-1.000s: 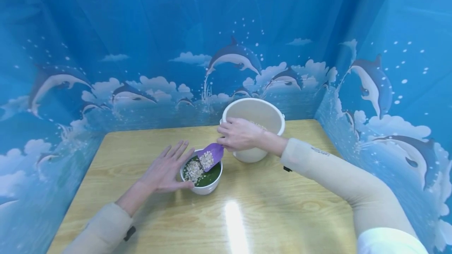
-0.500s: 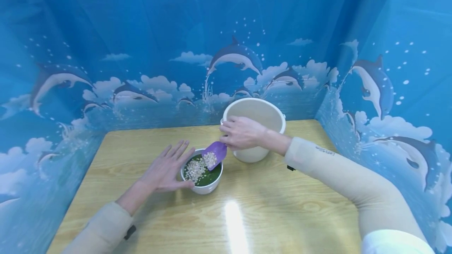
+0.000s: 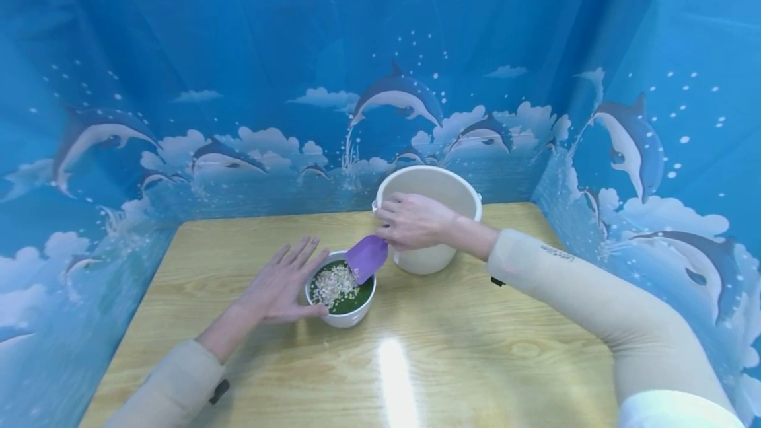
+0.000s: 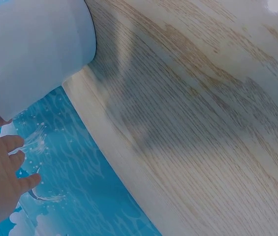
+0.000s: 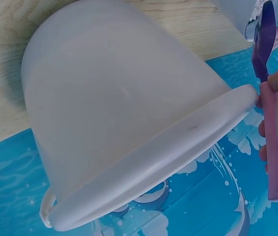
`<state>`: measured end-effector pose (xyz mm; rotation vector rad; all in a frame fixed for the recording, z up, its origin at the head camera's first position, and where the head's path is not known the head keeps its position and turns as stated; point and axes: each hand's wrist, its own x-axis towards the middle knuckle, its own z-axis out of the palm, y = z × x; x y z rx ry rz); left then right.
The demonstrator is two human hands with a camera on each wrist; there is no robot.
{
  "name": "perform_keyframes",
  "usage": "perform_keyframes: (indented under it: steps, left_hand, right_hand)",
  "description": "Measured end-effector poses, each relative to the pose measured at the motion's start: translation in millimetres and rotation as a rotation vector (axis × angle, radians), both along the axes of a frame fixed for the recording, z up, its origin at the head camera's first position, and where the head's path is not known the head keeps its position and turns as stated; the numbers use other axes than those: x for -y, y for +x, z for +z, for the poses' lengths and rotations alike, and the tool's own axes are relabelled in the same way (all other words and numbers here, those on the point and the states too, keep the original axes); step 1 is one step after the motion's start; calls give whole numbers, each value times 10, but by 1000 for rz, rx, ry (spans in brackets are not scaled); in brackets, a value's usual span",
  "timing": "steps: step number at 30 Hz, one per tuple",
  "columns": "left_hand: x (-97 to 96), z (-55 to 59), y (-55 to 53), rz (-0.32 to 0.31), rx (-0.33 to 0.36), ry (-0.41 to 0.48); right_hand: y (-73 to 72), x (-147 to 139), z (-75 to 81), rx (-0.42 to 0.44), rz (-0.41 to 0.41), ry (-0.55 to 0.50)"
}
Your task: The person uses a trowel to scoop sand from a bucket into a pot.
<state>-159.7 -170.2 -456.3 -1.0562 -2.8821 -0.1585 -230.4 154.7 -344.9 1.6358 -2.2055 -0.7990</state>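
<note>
A purple scoop (image 3: 367,259) with a pink handle (image 5: 272,147) is gripped in my right hand (image 3: 414,221). Its blade tilts down over a white bowl (image 3: 347,320), and no flakes show on the blade in the head view. Pale oat-like flakes (image 3: 334,285) lie heaped inside the bowl on a dark green surface. With fingers spread straight, my left hand (image 3: 284,286) rests against the bowl's left side. Behind the right hand stands a large white bucket (image 3: 425,260); the hand and forearm hide part of its opening.
The bowl and bucket stand on a light wooden table (image 3: 475,349), the bucket close to the back edge. A blue dolphin-print curtain (image 3: 267,84) encloses the table at the back and both sides.
My right hand has drawn the scoop slightly right and tipped it. The flakes on its blade have slid into the bowl. My left hand has stayed put.
</note>
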Motion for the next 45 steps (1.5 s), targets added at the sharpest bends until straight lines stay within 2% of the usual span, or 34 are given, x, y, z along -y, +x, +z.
perform_keyframes:
  steps: [10, 17, 22, 33, 45]
  left_hand:
    - [12, 14, 23, 12, 4, -7]
    - [21, 13, 23, 18, 14, -11]
    - [25, 6, 16, 18, 8, -14]
    - [38, -9, 6, 7, -17, -17]
    - [-69, 121, -71, 1, -35, -29]
  right_hand:
    - [21, -51, 79, -26, 44, -18]
    - [10, -106, 117, -76, 105, -31]
    - [5, -147, 166, -97, 120, -36]
    - [10, -375, 350, -104, 109, -108]
    - [-65, -666, 419, -108, 61, -204]
